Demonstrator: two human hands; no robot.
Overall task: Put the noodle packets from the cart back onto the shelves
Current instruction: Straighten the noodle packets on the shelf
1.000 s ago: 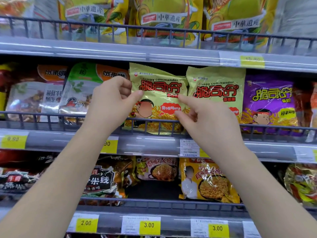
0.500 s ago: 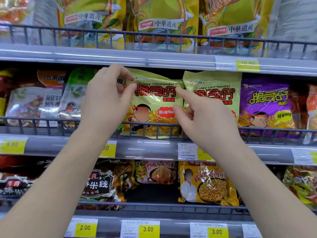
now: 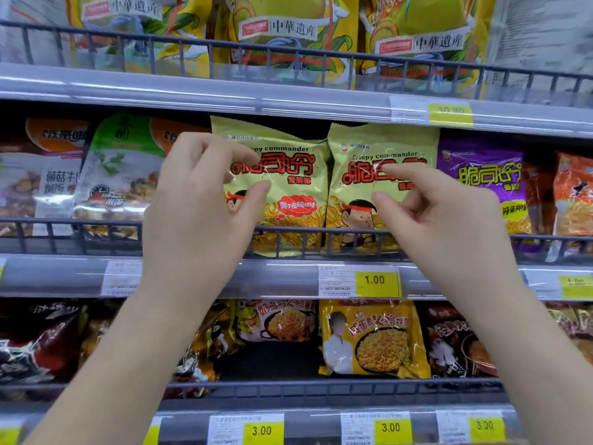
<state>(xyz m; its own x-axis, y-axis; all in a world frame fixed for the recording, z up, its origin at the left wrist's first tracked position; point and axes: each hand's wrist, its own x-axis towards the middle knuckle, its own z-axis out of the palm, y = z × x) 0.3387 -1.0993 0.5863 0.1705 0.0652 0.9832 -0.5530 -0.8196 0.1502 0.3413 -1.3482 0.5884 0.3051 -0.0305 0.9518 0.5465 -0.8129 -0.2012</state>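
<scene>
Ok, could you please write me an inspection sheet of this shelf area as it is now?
Surface: middle shelf, with a wire rail along its front.
Job's things: left green packet and right green packet stand upright, side by side, behind the rail; cart not in view.
Clutter: purple packet right of them, white-green packet left of them.
Grippers: left hand and right hand hover before the green packets, fingers loosely curled, gripping nothing.
Cables: nothing seen.
Surroundings: yellow bags on the shelf above, yellow packet below, price tag reading 1.00.
</scene>
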